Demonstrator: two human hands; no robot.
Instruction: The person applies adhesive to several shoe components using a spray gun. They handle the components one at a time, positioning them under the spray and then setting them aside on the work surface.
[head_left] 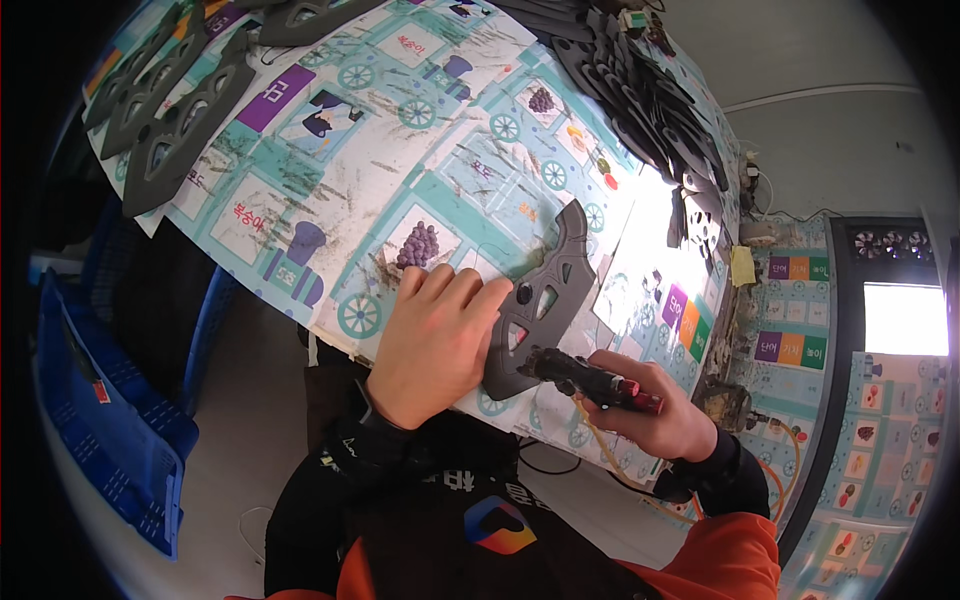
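A dark grey moulded plastic part [563,287], curved and pierced by several openings, stands tilted near the table's front edge. My left hand [432,340] is closed on its left edge, with the fingers curled and the fingertips partly hidden. In my right hand [652,405] is a black hand tool with red ends [590,383]. The tool's tip meets the lower end of the part; whether it grips or only touches the plastic I cannot tell. A yellowish hose [605,447] hangs below the right hand.
A printed, scuffed sheet covers the table [390,130]. Similar grey parts [185,125] lie at the far left, and a big heap of them [640,95] at the far right. Blue plastic crates [110,420] stand on the floor to the left. A wall with a window [905,315] is at right.
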